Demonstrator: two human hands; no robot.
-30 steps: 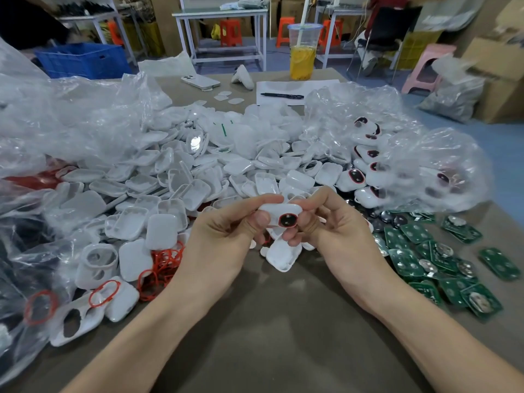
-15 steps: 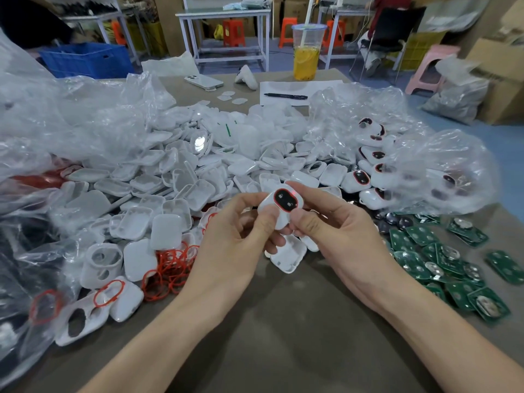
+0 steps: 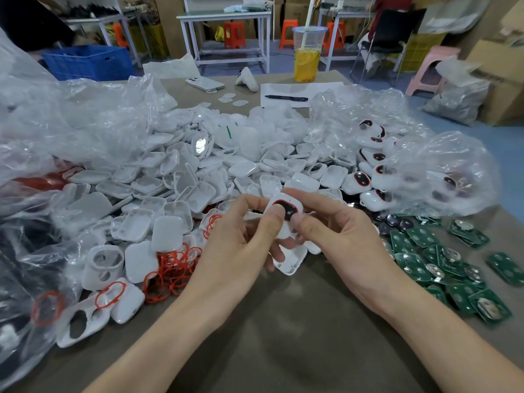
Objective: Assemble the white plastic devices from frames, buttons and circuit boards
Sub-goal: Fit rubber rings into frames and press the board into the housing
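Device (image 3: 287, 207) turned face-up; left hand (image 3: 238, 253), right hand (image 3: 343, 242) pinching.

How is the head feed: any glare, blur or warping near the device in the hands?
Head view: the device, pinched by left hand and right hand, is sharp and evenly lit; one white shell behind glares; the clear bag at right veils its contents; wide-angle bowing at the edges.

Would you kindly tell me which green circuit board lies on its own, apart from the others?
The circuit board farthest right on the table: it lies alone on bare tabletop, while the other boards touch or overlap in clusters.
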